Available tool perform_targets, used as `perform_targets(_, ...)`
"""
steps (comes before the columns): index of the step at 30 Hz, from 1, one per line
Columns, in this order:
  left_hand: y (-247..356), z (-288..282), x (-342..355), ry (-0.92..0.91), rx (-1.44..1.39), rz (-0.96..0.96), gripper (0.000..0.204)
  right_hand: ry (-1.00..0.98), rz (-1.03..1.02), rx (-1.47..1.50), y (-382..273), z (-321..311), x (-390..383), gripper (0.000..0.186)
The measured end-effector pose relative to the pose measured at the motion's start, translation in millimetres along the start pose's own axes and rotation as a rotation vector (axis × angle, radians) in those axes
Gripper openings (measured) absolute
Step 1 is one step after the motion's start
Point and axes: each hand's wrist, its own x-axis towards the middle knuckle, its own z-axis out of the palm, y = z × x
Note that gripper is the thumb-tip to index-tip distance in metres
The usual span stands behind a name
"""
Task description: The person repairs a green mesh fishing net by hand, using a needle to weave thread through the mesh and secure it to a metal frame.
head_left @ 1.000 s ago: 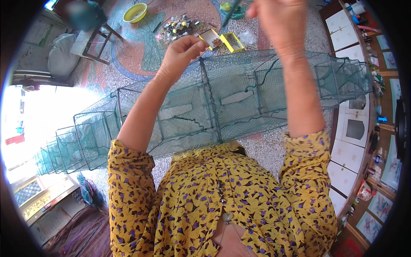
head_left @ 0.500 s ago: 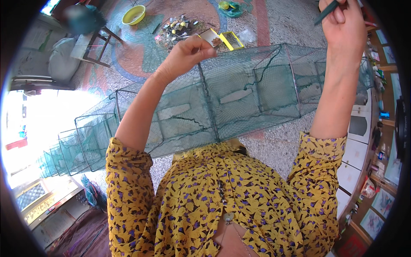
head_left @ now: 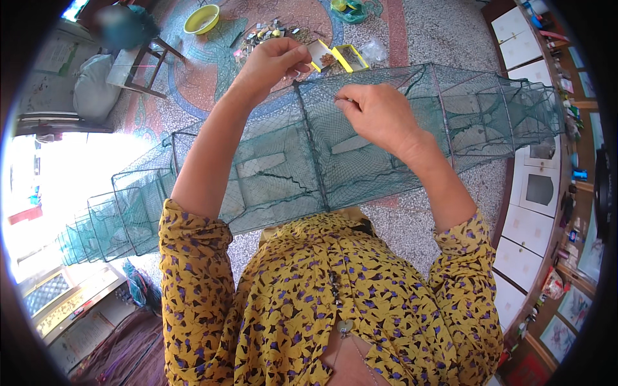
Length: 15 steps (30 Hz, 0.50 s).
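Observation:
A long green mesh trap [head_left: 354, 151] on dark rectangular frames stretches across in front of me. Above its far edge, my left hand [head_left: 286, 64] has thumb and fingers curled together on something too small or thin to make out. My right hand [head_left: 360, 106] is lower and to its right, over the mesh near the middle frame, with fingertips pinched; what they hold, if anything, is hidden. Beyond the trap lie an open yellow box [head_left: 350, 58] with its lid [head_left: 319, 50] and a pile of small mixed pieces [head_left: 270, 35].
A yellow basin [head_left: 201, 19], a green plastic bag [head_left: 348, 9] and a clear bag [head_left: 374, 53] lie on the patterned floor. A wooden stool [head_left: 129, 67] stands at upper left. A long white cabinet [head_left: 523, 225] with things on top runs along the right.
My right hand has come down and left from high at the right to over the mesh; the dark green tool it held no longer shows. My left hand has risen slightly.

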Motion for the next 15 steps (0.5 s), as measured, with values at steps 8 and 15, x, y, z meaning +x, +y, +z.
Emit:
perform_targets(8, -14.7, -5.0, -9.5, 0.03, -0.173, -0.055, 0.02, 0.015, 0.066, -0.009, -0.7, 22.1, 7.9, 0.02)
perform_targets(15, -18.2, 1.2, -9.2, 0.033, -0.226, -0.073, 0.016, 0.136, 0.048, 0.097, 1.1, 33.4, 11.4, 0.022)
